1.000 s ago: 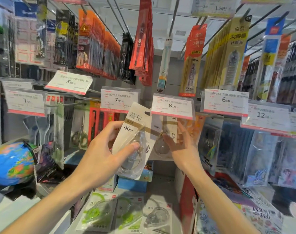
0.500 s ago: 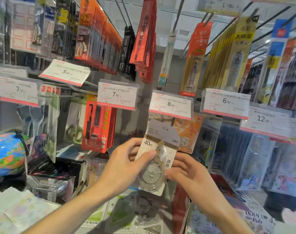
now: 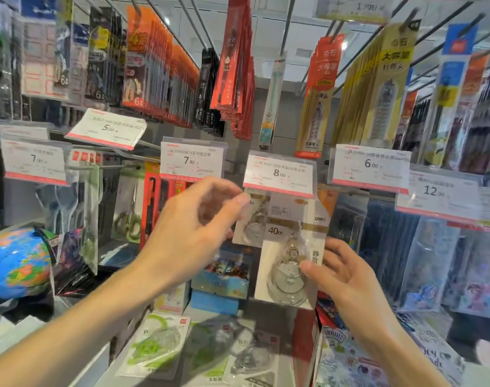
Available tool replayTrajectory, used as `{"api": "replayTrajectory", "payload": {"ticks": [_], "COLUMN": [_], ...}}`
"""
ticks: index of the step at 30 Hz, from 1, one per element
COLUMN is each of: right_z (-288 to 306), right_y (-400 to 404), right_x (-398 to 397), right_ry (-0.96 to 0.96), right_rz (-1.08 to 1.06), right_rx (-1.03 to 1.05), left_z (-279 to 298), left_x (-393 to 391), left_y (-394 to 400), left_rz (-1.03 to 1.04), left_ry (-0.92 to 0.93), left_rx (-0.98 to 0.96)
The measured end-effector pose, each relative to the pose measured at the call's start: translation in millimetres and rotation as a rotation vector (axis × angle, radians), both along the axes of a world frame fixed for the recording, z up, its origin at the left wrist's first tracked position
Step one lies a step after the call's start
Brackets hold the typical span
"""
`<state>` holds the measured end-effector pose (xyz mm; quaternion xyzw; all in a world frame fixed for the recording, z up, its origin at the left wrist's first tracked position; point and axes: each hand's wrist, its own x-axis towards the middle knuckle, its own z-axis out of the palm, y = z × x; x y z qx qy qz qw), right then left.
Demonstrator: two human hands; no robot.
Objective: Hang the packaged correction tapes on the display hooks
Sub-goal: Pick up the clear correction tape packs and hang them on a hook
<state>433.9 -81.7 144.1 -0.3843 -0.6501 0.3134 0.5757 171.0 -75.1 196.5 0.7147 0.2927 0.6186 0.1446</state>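
Observation:
A white carded correction tape package (image 3: pixel 291 219) marked "40m" hangs upright just under the 8.00 price tag (image 3: pixel 278 173); the hook itself is hidden behind the tag. My right hand (image 3: pixel 347 277) grips its lower right edge, thumb on the clear blister. A second, similar package (image 3: pixel 252 227) shows behind it to the left. My left hand (image 3: pixel 188 236) is blurred, with loosely curled fingers and its thumb tip at that rear package's top corner, holding nothing that I can see.
More correction tape packs lie flat on the shelf below, green ones (image 3: pixel 154 344) and a clear one (image 3: pixel 252 358). Hooks on either side are crowded with hanging goods: scissors (image 3: pixel 129 219), red packs (image 3: pixel 151 202). A globe (image 3: pixel 14 263) sits low on the left.
The package went up from chest height to beneath the 8.00 tag. My left hand let go of it and rose to the upper left; my right hand now grips it.

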Motion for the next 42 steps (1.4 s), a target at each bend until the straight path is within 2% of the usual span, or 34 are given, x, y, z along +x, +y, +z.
{"api": "replayTrajectory", "payload": {"ticks": [4, 8, 16, 29, 35, 39, 42], "right_z": [5, 8, 18, 13, 7, 4, 3], "right_y": [1, 8, 19, 30, 33, 39, 49], "right_x": [-3, -11, -26, -35, -46, -52, -54], "right_ry": [-0.047, -0.071, -0.07, -0.026, -0.089, -0.17, -0.202], "right_rz": [0.015, 0.02, -0.052, -0.066, -0.176, -0.263, -0.303], "right_rx": [0.037, 0.058, 0.123, 0.099, 0.147, 0.183, 0.185], "left_z": [31, 41, 42, 36, 1, -43, -54], "left_x": [3, 7, 6, 3, 0, 7, 15], "left_y": [-5, -2, 2, 7, 20, 46, 67], "left_rz": [-0.038, -0.056, -0.111, -0.099, -0.071, 0.083, 0.131], "left_ry": [-0.069, -0.092, -0.108, -0.072, -0.013, 0.105, 0.181], "left_rx": [0.097, 0.112, 0.09, 0.093, 0.034, -0.048, -0.093]}}
